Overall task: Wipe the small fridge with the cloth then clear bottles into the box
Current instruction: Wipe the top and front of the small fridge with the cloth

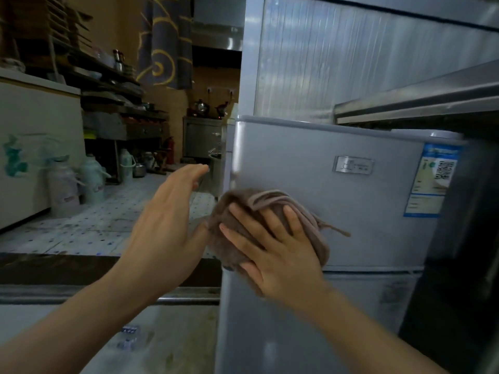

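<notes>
The small grey fridge (324, 168) stands in front of me, its upper door bearing a metal badge and a blue label. My right hand (272, 244) presses a bunched brown cloth (310, 214) flat against the lower left part of that door, fingers spread over it. My left hand (167, 217) hovers in the air just left of the fridge's edge, fingers straight and holding nothing. No bottles or box can be made out near the fridge.
A taller ribbed steel cabinet (351, 63) rises behind the fridge, and a steel shelf edge (418, 103) juts over it at the right. Thermos jugs (89, 182) stand on the tiled floor beside a white chest freezer (35, 147). Shelves with cookware line the left wall.
</notes>
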